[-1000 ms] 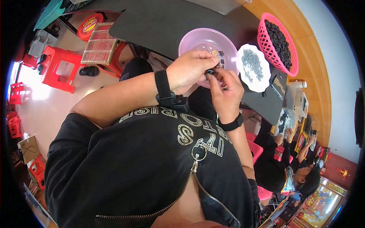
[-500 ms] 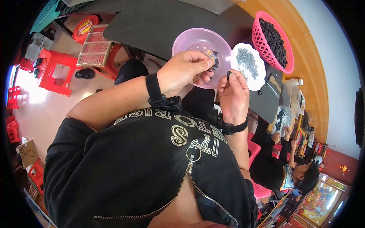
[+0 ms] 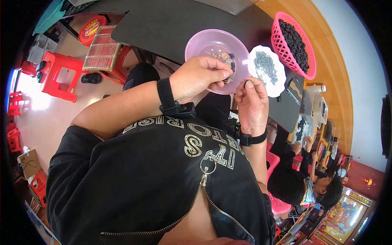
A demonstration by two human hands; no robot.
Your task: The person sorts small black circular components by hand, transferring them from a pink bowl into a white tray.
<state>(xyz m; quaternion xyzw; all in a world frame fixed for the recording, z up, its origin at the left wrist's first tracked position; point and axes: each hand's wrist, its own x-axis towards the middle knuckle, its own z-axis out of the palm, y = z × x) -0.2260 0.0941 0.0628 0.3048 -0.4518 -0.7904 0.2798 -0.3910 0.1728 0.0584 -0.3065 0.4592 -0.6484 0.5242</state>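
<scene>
Hands have drifted apart: left hand (image 3: 202, 77) pinches a tiny part over the pink bowl (image 3: 204, 45), right hand (image 3: 251, 104) fingers closed on a small dark ring (image 3: 247, 83).

A dark table (image 3: 163, 24) stands on a pale floor (image 3: 49, 118), with red plastic stools (image 3: 59, 75) to its left. Bright light glares at the far left, and an orange wall (image 3: 330, 81) curves along the right.

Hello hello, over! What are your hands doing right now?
Left hand pinching a small dark part over the pink bowl. Right hand holding a tiny dark piece at its fingertips. White dish of grey bits alongside. Nothing blocking. Over.
</scene>
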